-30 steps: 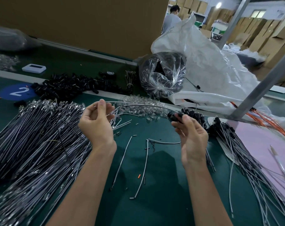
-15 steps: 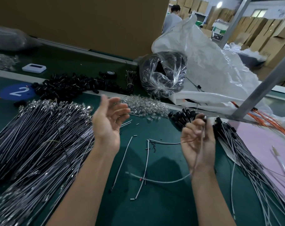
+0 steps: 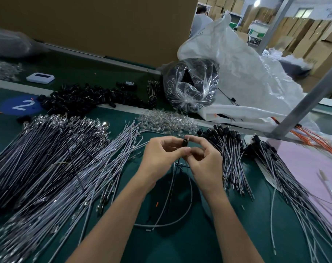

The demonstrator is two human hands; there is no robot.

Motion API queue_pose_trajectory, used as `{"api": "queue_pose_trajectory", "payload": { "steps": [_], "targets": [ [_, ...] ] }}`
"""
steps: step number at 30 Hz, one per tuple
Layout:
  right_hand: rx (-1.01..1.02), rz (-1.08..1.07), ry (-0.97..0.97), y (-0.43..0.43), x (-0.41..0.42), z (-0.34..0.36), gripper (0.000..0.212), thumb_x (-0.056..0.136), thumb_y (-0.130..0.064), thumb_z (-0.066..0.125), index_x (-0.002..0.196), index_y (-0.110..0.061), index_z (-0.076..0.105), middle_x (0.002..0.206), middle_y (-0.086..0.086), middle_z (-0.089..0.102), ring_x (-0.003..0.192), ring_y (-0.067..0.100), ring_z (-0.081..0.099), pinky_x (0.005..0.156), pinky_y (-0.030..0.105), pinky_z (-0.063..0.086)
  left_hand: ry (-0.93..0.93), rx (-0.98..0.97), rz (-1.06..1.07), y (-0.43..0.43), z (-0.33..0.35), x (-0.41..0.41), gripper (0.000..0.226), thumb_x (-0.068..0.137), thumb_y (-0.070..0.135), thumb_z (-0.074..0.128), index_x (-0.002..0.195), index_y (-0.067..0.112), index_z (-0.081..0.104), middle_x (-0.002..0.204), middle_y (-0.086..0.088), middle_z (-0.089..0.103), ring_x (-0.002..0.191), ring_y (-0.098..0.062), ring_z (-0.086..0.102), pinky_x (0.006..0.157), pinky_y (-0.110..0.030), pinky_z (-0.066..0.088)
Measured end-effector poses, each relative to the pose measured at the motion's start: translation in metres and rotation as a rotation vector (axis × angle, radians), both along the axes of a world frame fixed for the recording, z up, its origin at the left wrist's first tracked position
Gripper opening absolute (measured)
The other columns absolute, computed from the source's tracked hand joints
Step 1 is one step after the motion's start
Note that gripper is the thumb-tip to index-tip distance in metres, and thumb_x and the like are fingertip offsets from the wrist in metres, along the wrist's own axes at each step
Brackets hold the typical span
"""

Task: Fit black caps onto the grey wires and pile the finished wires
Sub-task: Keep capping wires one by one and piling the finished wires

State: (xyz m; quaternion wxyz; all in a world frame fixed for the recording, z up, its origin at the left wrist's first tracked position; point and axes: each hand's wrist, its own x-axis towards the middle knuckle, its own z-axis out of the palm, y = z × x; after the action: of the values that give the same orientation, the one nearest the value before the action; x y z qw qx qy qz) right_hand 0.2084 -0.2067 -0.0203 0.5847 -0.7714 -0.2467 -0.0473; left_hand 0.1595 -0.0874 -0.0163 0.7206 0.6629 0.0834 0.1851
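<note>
My left hand [image 3: 161,154] and my right hand [image 3: 205,160] meet above the middle of the green table. A black cap [image 3: 185,144] stands up between their fingertips, with my right fingers pinching it. My left thumb and fingers pinch the grey wire [image 3: 190,194] just under the cap. That wire loops down onto the table below my wrists. A big heap of uncapped grey wires [image 3: 47,168] lies on the left. Finished wires with black caps [image 3: 229,149] are piled to the right of my hands.
Loose black caps [image 3: 81,99] and clear terminals [image 3: 167,122] lie at the back. Behind them are a plastic bag of black parts [image 3: 191,86] and a white sack [image 3: 246,73]. A slanted metal post [image 3: 303,103], orange wires [image 3: 313,137] and a pink sheet [image 3: 313,168] are at the right.
My hands were apart, the right one carrying a wire toward the right pile. Now they have come together at the centre, holding a black cap and a grey wire.
</note>
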Motion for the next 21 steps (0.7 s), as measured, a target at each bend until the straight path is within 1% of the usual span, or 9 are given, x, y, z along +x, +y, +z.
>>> {"api": "queue_pose_trajectory", "payload": {
  "steps": [1, 3, 5, 7, 8, 11, 14, 18, 21],
  "targets": [
    [0.012, 0.005, 0.001, 0.0005, -0.0010, 0.0004, 0.037, 0.084, 0.002, 0.070, 0.105, -0.028, 0.065, 0.075, -0.003, 0.075, 0.075, 0.007, 0.072, 0.070, 0.019, 0.055, -0.005, -0.015, 0.008, -0.0004, -0.0003, 0.0006, 0.014, 0.079, 0.007, 0.079, 0.086, 0.018, 0.075, 0.080, 0.001, 0.077, 0.075, -0.007, 0.072, 0.070, -0.016, 0.053],
    [0.032, 0.031, 0.052, 0.0009, -0.0015, 0.0013, 0.031, 0.085, -0.006, 0.073, 0.103, -0.030, 0.065, 0.075, -0.001, 0.075, 0.074, 0.012, 0.072, 0.071, 0.023, 0.057, -0.023, -0.074, 0.030, 0.0005, -0.0007, 0.0014, 0.012, 0.081, 0.008, 0.077, 0.091, 0.014, 0.076, 0.082, -0.002, 0.077, 0.076, -0.008, 0.071, 0.070, -0.016, 0.053],
    [0.053, 0.085, 0.174, 0.0021, -0.0024, 0.0030, 0.022, 0.086, -0.010, 0.073, 0.100, -0.026, 0.067, 0.075, 0.004, 0.076, 0.075, 0.017, 0.073, 0.072, 0.029, 0.058, -0.035, -0.155, 0.043, 0.0022, -0.0006, 0.0013, 0.012, 0.082, 0.008, 0.076, 0.093, 0.012, 0.075, 0.084, -0.004, 0.076, 0.074, -0.009, 0.069, 0.068, -0.017, 0.054],
    [0.073, 0.148, 0.294, 0.0038, -0.0033, 0.0039, 0.012, 0.086, -0.010, 0.072, 0.095, -0.018, 0.070, 0.077, 0.007, 0.076, 0.074, 0.017, 0.073, 0.071, 0.027, 0.056, -0.032, -0.221, 0.042, 0.0030, -0.0005, 0.0019, 0.015, 0.082, 0.010, 0.075, 0.097, 0.009, 0.074, 0.091, -0.008, 0.076, 0.078, -0.011, 0.069, 0.070, -0.020, 0.055],
    [0.061, 0.164, 0.308, 0.0043, -0.0034, 0.0042, 0.008, 0.087, -0.009, 0.071, 0.090, -0.016, 0.072, 0.076, 0.007, 0.076, 0.071, 0.016, 0.072, 0.069, 0.024, 0.055, -0.027, -0.232, 0.049, 0.0030, -0.0004, 0.0024, 0.016, 0.082, 0.011, 0.075, 0.098, 0.008, 0.074, 0.093, -0.009, 0.076, 0.081, -0.011, 0.068, 0.072, -0.020, 0.054],
    [0.052, 0.185, 0.314, 0.0034, -0.0032, 0.0046, 0.014, 0.089, -0.003, 0.066, 0.079, -0.010, 0.073, 0.066, -0.001, 0.072, 0.061, 0.009, 0.067, 0.059, 0.017, 0.051, -0.041, -0.250, 0.069, 0.0043, 0.0009, 0.0028, 0.012, 0.083, 0.012, 0.074, 0.094, 0.015, 0.075, 0.095, -0.003, 0.076, 0.084, -0.006, 0.067, 0.071, -0.014, 0.050],
    [0.028, 0.175, 0.301, 0.0026, -0.0038, 0.0063, 0.019, 0.091, -0.003, 0.065, 0.075, -0.009, 0.073, 0.063, -0.002, 0.069, 0.057, 0.005, 0.063, 0.058, 0.014, 0.048, -0.071, -0.284, 0.069, 0.0065, 0.0022, 0.0016, 0.012, 0.084, 0.012, 0.073, 0.093, 0.020, 0.075, 0.093, 0.000, 0.077, 0.090, -0.005, 0.069, 0.071, -0.012, 0.048],
    [0.015, 0.152, 0.262, 0.0035, -0.0041, 0.0051, 0.022, 0.091, -0.006, 0.065, 0.072, -0.013, 0.073, 0.063, 0.001, 0.069, 0.059, 0.008, 0.063, 0.062, 0.021, 0.052, -0.095, -0.298, 0.082, 0.0051, 0.0036, 0.0017, 0.012, 0.083, 0.009, 0.072, 0.092, 0.017, 0.075, 0.087, 0.000, 0.077, 0.085, -0.003, 0.070, 0.069, -0.010, 0.048],
    [0.037, 0.134, 0.226, 0.0044, -0.0055, 0.0044, 0.021, 0.090, -0.006, 0.066, 0.073, -0.014, 0.073, 0.065, 0.000, 0.070, 0.060, 0.009, 0.064, 0.063, 0.023, 0.053, -0.099, -0.296, 0.079, 0.0028, 0.0021, 0.0018, 0.012, 0.084, 0.007, 0.071, 0.092, 0.016, 0.074, 0.085, 0.000, 0.077, 0.084, -0.005, 0.071, 0.070, -0.013, 0.050]
  ]
}}
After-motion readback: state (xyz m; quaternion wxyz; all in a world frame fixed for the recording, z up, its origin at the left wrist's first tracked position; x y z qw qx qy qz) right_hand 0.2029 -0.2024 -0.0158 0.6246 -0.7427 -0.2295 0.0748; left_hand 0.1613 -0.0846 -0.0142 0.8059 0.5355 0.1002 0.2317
